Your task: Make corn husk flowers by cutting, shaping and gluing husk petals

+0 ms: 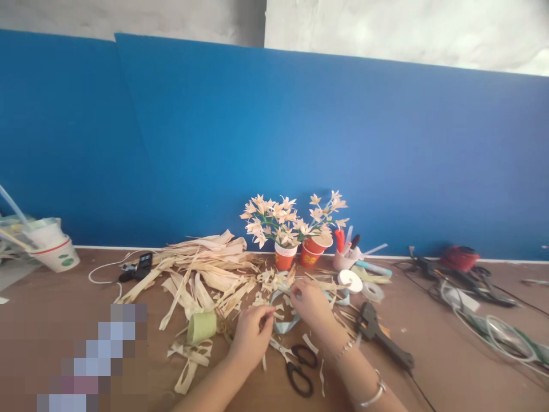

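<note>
My left hand [251, 335] rests on the brown table with its fingers curled round the end of a pale blue ribbon [285, 325]. Just to its right, my right hand [309, 300] has its fingers pinched on a small dried husk piece among the cut scraps [274, 281]; what exactly it holds is too small to name. Black-handled scissors [298, 363] lie between my forearms. A heap of dried husk strips [206, 266] spreads out to the left of my hands.
Two red paper cups [300, 254] with pale handmade flowers [291, 220] stand against the blue board [274, 143]. A glue gun [381, 335], tape rolls [360, 284], a green roll [201, 326], a white cup [55, 252], a phone [139, 266] and tangled cables [472, 286] lie around.
</note>
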Available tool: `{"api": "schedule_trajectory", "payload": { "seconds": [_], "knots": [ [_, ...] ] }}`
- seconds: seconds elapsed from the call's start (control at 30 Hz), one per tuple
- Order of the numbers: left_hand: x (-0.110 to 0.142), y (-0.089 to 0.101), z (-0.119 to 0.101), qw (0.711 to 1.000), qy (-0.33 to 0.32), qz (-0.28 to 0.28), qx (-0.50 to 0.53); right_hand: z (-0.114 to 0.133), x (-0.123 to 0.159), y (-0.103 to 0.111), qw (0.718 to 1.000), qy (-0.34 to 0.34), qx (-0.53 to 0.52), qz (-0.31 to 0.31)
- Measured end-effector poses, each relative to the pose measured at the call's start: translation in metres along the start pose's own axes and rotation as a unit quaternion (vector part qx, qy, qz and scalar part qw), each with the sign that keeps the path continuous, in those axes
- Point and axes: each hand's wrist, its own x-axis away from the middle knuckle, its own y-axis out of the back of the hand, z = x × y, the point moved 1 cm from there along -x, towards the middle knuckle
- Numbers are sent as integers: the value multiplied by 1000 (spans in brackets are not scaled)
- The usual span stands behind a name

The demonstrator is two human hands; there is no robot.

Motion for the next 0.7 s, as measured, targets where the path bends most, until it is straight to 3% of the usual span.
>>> {"api": "schedule_trajectory", "payload": {
  "seconds": [0.23,0.47,0.6,0.7],
  "knots": [
    [4,0,0,1000,-4,-4,-25,-12,-1,19,998,-51,-6,21],
    [1,13,-1,994,-14,-111,5,-20,-2,45,993,-108,39,36],
    [2,13,0,992,-6,-123,26,-28,5,66,988,-103,54,105],
    [4,11,3,993,1,-118,27,-26,14,67,980,-82,62,169]
  ]
}}
